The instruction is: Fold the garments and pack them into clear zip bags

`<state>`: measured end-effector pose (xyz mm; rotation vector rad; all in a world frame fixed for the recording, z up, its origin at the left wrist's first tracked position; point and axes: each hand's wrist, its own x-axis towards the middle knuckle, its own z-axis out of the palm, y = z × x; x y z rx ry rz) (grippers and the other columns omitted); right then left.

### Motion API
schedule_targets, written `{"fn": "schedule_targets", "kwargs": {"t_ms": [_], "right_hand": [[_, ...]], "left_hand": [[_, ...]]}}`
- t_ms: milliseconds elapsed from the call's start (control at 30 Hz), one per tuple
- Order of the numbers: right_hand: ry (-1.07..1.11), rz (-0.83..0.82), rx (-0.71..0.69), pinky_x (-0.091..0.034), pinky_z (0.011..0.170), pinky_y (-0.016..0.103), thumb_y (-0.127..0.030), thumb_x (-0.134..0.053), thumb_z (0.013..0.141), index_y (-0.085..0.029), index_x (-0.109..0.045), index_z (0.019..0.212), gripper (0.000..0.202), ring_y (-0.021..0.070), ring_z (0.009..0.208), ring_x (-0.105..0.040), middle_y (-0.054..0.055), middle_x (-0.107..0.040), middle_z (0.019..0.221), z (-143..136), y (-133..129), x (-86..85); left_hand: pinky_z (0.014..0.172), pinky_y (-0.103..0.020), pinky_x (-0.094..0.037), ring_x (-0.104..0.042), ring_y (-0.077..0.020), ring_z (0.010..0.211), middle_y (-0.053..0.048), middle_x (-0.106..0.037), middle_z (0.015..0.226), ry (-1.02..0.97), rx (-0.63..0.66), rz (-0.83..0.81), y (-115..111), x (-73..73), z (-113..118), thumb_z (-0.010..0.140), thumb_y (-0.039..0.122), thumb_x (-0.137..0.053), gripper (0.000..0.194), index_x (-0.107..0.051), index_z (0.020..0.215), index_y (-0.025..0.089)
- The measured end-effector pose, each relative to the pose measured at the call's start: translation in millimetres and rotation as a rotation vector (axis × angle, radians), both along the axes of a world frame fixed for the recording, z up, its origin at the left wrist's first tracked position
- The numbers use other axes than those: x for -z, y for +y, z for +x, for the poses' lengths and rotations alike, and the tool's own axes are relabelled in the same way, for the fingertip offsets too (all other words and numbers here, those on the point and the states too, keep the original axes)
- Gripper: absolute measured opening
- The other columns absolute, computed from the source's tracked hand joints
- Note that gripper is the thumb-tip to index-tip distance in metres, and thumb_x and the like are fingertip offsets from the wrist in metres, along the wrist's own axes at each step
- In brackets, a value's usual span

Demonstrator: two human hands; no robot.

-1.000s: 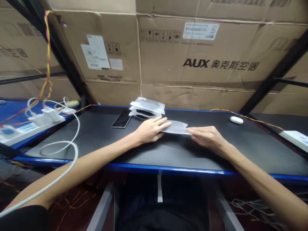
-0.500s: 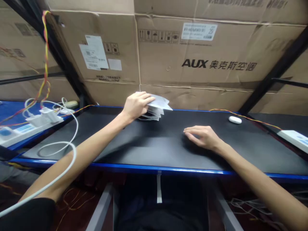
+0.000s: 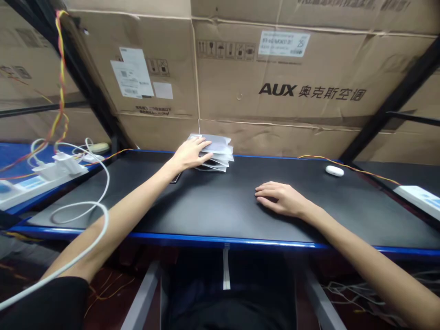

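A stack of thin, whitish translucent sheets or sleeves (image 3: 220, 145) lies fanned at the back of the black table mat (image 3: 213, 215). My left hand (image 3: 190, 153) rests on the top of this stack, fingers spread over its left part. Part of a dark flat object with a pale edge (image 3: 176, 178) shows beneath my left wrist; the rest is hidden. My right hand (image 3: 279, 198) lies on the mat right of centre, palm down, its fingers slightly bent and thumb apart, with nothing in it.
A small white case (image 3: 334, 171) sits at the back right. White power strips (image 3: 421, 198) flank the mat. A white cable (image 3: 107, 220) loops past my left forearm. Large cardboard boxes (image 3: 282, 110) stand behind the table, with black metal posts (image 3: 381, 101) on both sides.
The top sheet, lifted and sticking out to the right before, now lies back on the stack. My left fingers have spread. My right hand has shifted slightly left.
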<state>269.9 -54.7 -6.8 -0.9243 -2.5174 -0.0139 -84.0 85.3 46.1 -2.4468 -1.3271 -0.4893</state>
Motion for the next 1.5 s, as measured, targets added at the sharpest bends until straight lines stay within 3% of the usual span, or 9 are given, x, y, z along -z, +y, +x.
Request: {"fn": "schedule_targets", "kwargs": {"t_ms": [233,367,500,633,767,867,1233,1500], "right_hand": [[0.007,-0.058,0.021,-0.056,0.099,0.044,-0.040,-0.053,0.099,-0.024,-0.077,0.112,0.032,0.0262,0.108,-0.070,0.010,-0.076,0.115,-1.2,-0.5,0.0],[-0.005,-0.130,0.040,-0.049,0.108,0.048,-0.047,-0.051,0.100,-0.024,-0.072,0.125,0.040,0.0284,0.123,-0.063,0.012,-0.070,0.130,-3.7,1.2,-0.4],[-0.066,-0.233,0.090,-0.036,0.119,0.052,-0.058,-0.046,0.100,-0.022,-0.061,0.141,0.057,0.0301,0.143,-0.046,0.014,-0.054,0.151,-9.4,5.5,-2.1],[-0.164,-0.346,0.152,-0.020,0.125,0.054,-0.072,-0.042,0.095,-0.023,-0.043,0.155,0.078,0.0317,0.154,-0.022,0.012,-0.032,0.164,-18.2,13.4,-3.9],[-0.236,-0.457,0.180,-0.007,0.126,0.059,-0.079,-0.041,0.091,-0.028,-0.026,0.161,0.088,0.0335,0.156,-0.008,0.008,-0.016,0.169,-26.2,21.6,-5.4],[-0.245,-0.481,0.191,-0.003,0.126,0.057,-0.081,-0.040,0.090,-0.029,-0.023,0.162,0.091,0.0336,0.156,-0.005,0.007,-0.012,0.169,-29.8,25.4,-5.3],[-0.194,-0.462,0.167,-0.003,0.125,0.060,-0.079,-0.042,0.091,-0.033,-0.023,0.162,0.086,0.0340,0.156,-0.006,0.006,-0.013,0.169,-29.5,27.0,-0.2],[-0.212,-0.471,0.178,-0.004,0.125,0.060,-0.079,-0.042,0.091,-0.028,-0.025,0.162,0.089,0.0349,0.156,-0.007,0.009,-0.014,0.169,-31.5,26.3,-2.8]], "left_hand": [[0.120,-0.048,-0.031,-0.045,-0.0318,0.141,-0.013,-0.051,0.151,-0.010,0.048,0.008,5.0,-2.5,-0.4,0.098,0.060,-0.043,0.065,-0.053,0.146,0.018],[0.122,-0.056,-0.025,-0.037,-0.0357,0.147,-0.015,-0.044,0.156,-0.037,0.051,0.060,-2.4,-2.9,2.6,0.098,0.059,-0.044,0.062,-0.054,0.144,0.019],[0.125,-0.051,-0.022,-0.035,-0.0300,0.150,-0.015,-0.043,0.157,-0.106,0.216,0.116,-28.0,4.0,11.5,0.100,0.052,-0.045,0.054,-0.058,0.139,0.017],[0.124,-0.047,-0.028,-0.038,-0.0273,0.148,-0.011,-0.046,0.156,-0.018,0.426,-0.130,-64.8,20.2,23.6,0.100,0.052,-0.045,0.053,-0.058,0.141,0.021],[0.126,-0.052,-0.018,-0.017,-0.0305,0.156,-0.010,-0.021,0.168,0.055,0.325,-0.487,-89.3,36.0,31.6,0.098,0.070,-0.037,0.076,-0.032,0.159,0.026],[0.126,-0.057,-0.008,-0.005,-0.0324,0.157,-0.007,-0.009,0.170,0.080,0.266,-0.610,-94.4,43.0,33.4,0.095,0.077,-0.032,0.081,-0.021,0.162,0.032],[0.127,-0.055,-0.004,-0.003,-0.0317,0.158,-0.004,-0.006,0.170,0.076,0.265,-0.623,-91.6,47.9,31.8,0.096,0.076,-0.033,0.080,-0.018,0.162,0.035],[0.127,-0.055,-0.003,-0.003,-0.0316,0.158,-0.003,-0.006,0.170,0.071,0.272,-0.629,-93.0,46.9,31.4,0.097,0.075,-0.033,0.078,-0.017,0.162,0.036]]}}
